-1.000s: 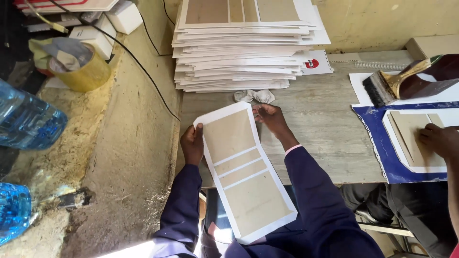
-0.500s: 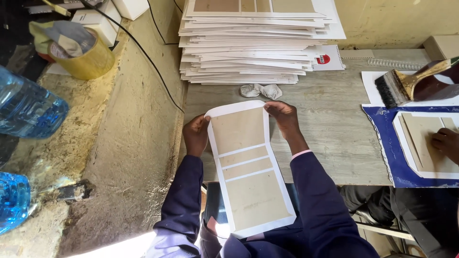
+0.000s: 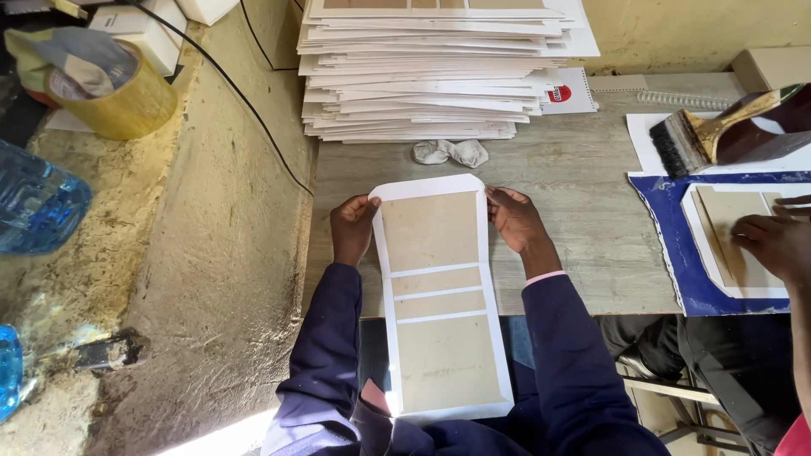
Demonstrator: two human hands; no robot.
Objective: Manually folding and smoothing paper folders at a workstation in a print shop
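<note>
Sleeves of dark blue cloth are seen nearest the camera, at 6 o'clock, and between them a long white cover sheet [image 3: 441, 297] with four tan board panels glued to it is held lengthwise, its near end hanging off the table edge over the lap and its far end lying on the grey wooden table [image 3: 574, 181]. The sheet's far left corner is pinched by the left hand [image 3: 351, 228], thumb on top and fingers curled under the edge; the far right edge is gripped by the right hand [image 3: 515, 218], fingers closed on the white border. Both hands are set at about 12 o'clock from the sheet's middle. At 3 o'clock, well apart, another person's hand [image 3: 777, 243] is laid flat on a tan board that rests on a white sheet over a blue sheet [image 3: 667, 245]. Just beyond the held sheet, at 12 o'clock, a crumpled white rag [image 3: 450, 152] is found on the table, and behind it a tall stack of similar white sheets [image 3: 431, 72] is piled. At 2 o'clock a wide brush [image 3: 701, 135] with black bristles is laid on white paper. At 10 o'clock, on the rough concrete ledge, a roll of yellowish tape [image 3: 118, 93] is placed, and at 9 o'clock a blue plastic bottle [image 3: 38, 207] is seen
</note>
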